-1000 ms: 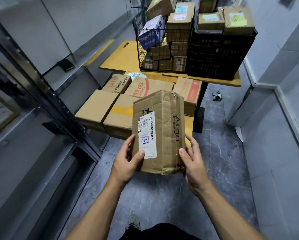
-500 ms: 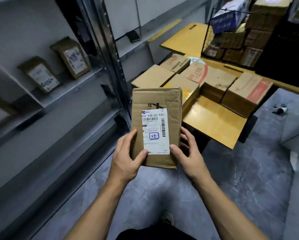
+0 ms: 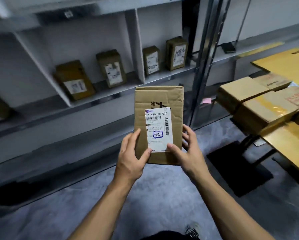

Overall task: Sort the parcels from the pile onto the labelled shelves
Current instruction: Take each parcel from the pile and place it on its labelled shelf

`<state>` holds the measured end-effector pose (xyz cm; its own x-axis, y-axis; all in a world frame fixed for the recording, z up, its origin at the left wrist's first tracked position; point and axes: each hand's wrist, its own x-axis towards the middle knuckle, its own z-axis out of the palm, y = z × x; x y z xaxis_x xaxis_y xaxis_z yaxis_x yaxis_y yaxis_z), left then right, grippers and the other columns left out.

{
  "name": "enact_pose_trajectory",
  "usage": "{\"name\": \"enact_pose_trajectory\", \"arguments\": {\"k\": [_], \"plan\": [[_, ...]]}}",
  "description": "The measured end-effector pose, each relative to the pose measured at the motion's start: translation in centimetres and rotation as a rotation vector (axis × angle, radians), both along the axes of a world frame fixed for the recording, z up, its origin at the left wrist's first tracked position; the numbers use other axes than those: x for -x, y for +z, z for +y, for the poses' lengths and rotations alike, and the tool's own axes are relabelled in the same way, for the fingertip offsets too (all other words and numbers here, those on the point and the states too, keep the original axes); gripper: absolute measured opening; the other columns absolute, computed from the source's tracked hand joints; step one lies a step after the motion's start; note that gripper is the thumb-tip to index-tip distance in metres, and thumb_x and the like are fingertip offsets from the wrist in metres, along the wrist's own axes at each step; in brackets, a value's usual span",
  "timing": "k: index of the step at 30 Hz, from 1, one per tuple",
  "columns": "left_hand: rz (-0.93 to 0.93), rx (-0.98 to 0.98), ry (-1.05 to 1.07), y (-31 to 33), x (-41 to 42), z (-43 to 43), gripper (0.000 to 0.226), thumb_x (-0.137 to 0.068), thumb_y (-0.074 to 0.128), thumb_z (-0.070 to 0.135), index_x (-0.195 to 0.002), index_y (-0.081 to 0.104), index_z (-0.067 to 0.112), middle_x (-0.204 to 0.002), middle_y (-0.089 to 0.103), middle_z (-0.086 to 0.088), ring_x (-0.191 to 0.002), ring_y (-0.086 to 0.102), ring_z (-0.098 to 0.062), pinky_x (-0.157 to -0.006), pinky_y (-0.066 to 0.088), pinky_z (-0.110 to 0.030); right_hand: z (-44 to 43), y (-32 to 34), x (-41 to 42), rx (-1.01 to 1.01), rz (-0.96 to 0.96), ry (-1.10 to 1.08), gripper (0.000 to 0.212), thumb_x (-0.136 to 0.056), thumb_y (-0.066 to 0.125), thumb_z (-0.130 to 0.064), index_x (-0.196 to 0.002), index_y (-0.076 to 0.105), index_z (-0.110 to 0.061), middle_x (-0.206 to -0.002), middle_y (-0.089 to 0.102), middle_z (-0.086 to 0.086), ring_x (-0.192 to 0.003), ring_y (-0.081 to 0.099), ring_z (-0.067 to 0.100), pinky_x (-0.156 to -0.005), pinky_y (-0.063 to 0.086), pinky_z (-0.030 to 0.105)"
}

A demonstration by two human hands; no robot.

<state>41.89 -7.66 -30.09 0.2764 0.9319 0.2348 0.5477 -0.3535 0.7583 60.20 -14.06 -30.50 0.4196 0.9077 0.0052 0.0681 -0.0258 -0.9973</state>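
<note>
Parcel (image 3: 160, 101), a flat brown carton whose white label (image 3: 158, 129) bears a handwritten 22 boxed in blue, is held upright in the air before the shelves (image 3: 110, 99). The left grip (image 3: 131, 158) clasps its lower left edge and the right grip (image 3: 188, 153) its lower right, both thumbs on the label's foot. To do this well, I would match that 22 to the shelf-edge tags (image 3: 169, 78), too blurred to read here, then stand it label outward like the shelved parcels (image 3: 74, 80), clear of the divider (image 3: 138, 49).
</note>
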Motion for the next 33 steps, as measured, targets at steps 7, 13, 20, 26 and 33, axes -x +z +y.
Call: {"name": "enact_pose_trajectory", "arguments": {"k": [7,13,20,26,33], "plan": [[0.015,-0.068,0.189,1.5,15.4,-0.5,0.067,-0.085,0.073,0.024,-0.145,0.042,0.025,-0.141,0.043,0.001,-0.124,0.041,-0.003,-0.1,0.021,0.001,2.8,0.6,15.5,-0.071,0.027,0.134,0.073,-0.079,0.08,-0.034,-0.139,0.04,-0.047,-0.129,0.06,-0.021,-0.119,0.06,0.001,-0.103,0.051,0.037],[0.041,-0.076,0.299,2.4,24.7,-1.0,0.068,-0.086,0.072,0.028,-0.146,0.04,0.029,-0.143,0.04,0.005,-0.129,0.041,-0.007,-0.104,0.022,-0.004,5.1,1.0,24.4,-0.035,0.032,0.228,0.075,-0.081,0.082,-0.035,-0.139,0.037,-0.048,-0.13,0.06,-0.017,-0.119,0.06,0.005,-0.1,0.053,0.047],[0.048,-0.076,0.386,3.0,30.1,0.0,0.069,-0.087,0.07,0.031,-0.148,0.036,0.033,-0.146,0.038,0.007,-0.132,0.039,-0.008,-0.109,0.027,-0.017,8.4,2.1,30.0,-0.048,0.041,0.313,0.074,-0.084,0.081,-0.029,-0.139,0.035,-0.042,-0.134,0.057,-0.008,-0.119,0.061,0.012,-0.098,0.054,0.048],[0.074,-0.069,0.42,3.7,33.7,3.0,0.065,-0.089,0.067,0.033,-0.147,0.038,0.027,-0.143,0.037,0.008,-0.128,0.039,-0.005,-0.106,0.027,-0.015,13.4,1.4,33.2,-0.041,0.074,0.396,0.068,-0.086,0.079,-0.027,-0.137,0.037,-0.043,-0.135,0.056,-0.009,-0.122,0.058,0.015,-0.099,0.053,0.054],[0.367,-0.012,0.411,4.1,39.1,11.4,0.053,-0.093,0.056,0.043,-0.142,0.044,0.026,-0.136,0.045,0.006,-0.126,0.041,-0.016,-0.108,0.035,-0.034,23.5,1.1,36.3,-0.062,-0.019,0.439,0.074,-0.083,0.08,-0.038,-0.14,0.033,-0.048,-0.141,0.054,-0.012,-0.127,0.055,0.014,-0.101,0.052,0.052]]}}
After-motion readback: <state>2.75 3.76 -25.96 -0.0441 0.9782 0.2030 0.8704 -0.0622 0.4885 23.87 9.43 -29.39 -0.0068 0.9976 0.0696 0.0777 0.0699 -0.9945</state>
